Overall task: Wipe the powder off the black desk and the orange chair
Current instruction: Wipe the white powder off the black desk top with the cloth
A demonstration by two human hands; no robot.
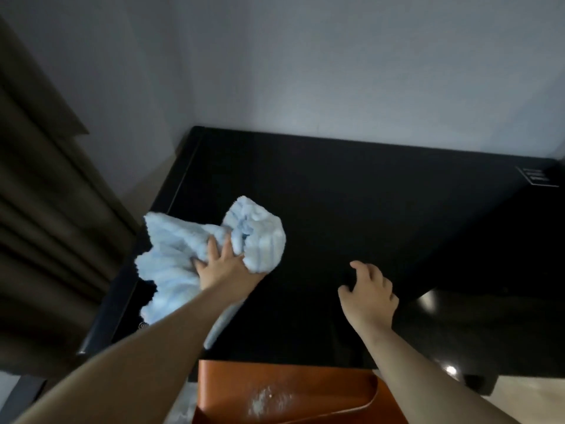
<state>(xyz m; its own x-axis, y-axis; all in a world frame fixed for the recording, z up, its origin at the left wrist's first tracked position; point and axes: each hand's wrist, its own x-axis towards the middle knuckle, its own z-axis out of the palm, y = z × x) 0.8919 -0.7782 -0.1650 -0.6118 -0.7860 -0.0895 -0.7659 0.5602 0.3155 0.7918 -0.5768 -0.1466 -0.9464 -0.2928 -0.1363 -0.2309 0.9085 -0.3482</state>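
Left hand (224,264) bunches the fluffy pale-blue cloth (183,255) on the glossy black desk (351,209), which looks clean; right hand (368,296) hovers loosely curled, holding nothing. White powder (266,399) remains on the orange leather chair (305,393): 1 of 2 surfaces left.

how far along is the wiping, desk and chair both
The black desk shows no powder in this view, so it looks about done. In hand: the left hand grips the light blue cloth on the desk's left side, and the right hand rests on the top. Left: white powder on the orange chair.
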